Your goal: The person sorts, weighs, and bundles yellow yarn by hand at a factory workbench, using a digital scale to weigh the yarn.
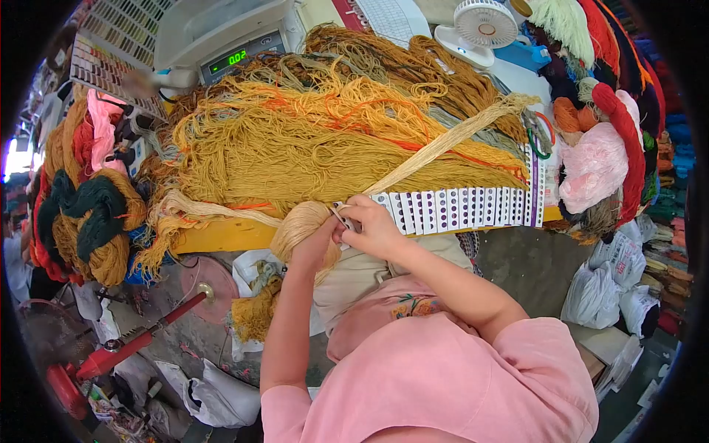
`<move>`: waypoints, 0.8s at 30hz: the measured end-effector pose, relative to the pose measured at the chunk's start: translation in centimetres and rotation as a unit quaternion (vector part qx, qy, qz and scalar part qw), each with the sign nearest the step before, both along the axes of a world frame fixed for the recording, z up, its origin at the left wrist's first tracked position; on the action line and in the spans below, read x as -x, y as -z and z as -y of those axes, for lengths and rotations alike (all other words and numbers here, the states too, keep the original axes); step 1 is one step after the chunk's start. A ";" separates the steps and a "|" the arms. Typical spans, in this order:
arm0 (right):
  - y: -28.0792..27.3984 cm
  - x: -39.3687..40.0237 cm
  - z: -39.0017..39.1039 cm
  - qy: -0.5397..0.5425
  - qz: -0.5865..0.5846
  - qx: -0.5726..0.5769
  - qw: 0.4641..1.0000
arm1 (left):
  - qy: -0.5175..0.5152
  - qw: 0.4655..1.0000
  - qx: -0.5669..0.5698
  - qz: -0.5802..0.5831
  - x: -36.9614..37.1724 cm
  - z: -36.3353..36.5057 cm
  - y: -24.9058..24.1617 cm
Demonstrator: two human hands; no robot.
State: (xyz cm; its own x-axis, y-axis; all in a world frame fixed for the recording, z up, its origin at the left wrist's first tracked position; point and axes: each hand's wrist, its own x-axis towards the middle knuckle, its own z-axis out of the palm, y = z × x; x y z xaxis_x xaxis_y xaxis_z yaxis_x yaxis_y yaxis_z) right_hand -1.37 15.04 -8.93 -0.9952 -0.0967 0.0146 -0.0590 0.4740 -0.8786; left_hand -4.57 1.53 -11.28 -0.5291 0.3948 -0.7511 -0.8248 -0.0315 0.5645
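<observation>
A pale cream yarn skein (299, 225) is bunched in my left hand (316, 247), whose fingers are wrapped round it at the table's front edge. Its strands trail left across the yellow edge as a loose cream bundle (214, 209). My right hand (369, 227) is closed close beside the left, pinching a small grey metal tool (340, 214) against the skein; its exact kind is mostly hidden by the fingers. Another cream hank (450, 144) runs diagonally up and right from my hands over a wide pile of olive-gold yarn (273, 159).
Punched white cards (458, 210) line the table's front right. Behind the yarn stand a digital scale (240, 60) and a small white fan (484, 26). Coloured skeins hang on both sides, including a pink one (594, 166). A red-armed stand (140, 343) is at lower left, plastic bags (602, 284) at right.
</observation>
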 end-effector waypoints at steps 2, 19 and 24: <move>0.1 0.3 0.1 0.039 0.012 0.012 0.999 | 0.000 0.998 0.044 -0.045 -0.2 -0.6 -1.0; -0.3 0.1 -0.1 -0.023 0.020 -0.087 0.996 | -0.166 0.986 -0.006 0.027 -0.3 2.4 -4.3; 0.2 -0.1 -0.3 -0.013 -0.005 -0.098 0.995 | -0.194 0.950 -0.244 0.009 -1.3 4.9 -4.5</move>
State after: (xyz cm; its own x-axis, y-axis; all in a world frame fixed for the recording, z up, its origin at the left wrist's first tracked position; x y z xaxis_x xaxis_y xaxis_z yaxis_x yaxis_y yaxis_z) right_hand -1.28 15.31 -9.17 -0.9923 -0.1239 0.0035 -0.0819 0.6342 -0.7688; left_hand -3.30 -3.40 -6.80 -0.6951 0.4767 -0.5381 -0.7068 -0.5897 0.3908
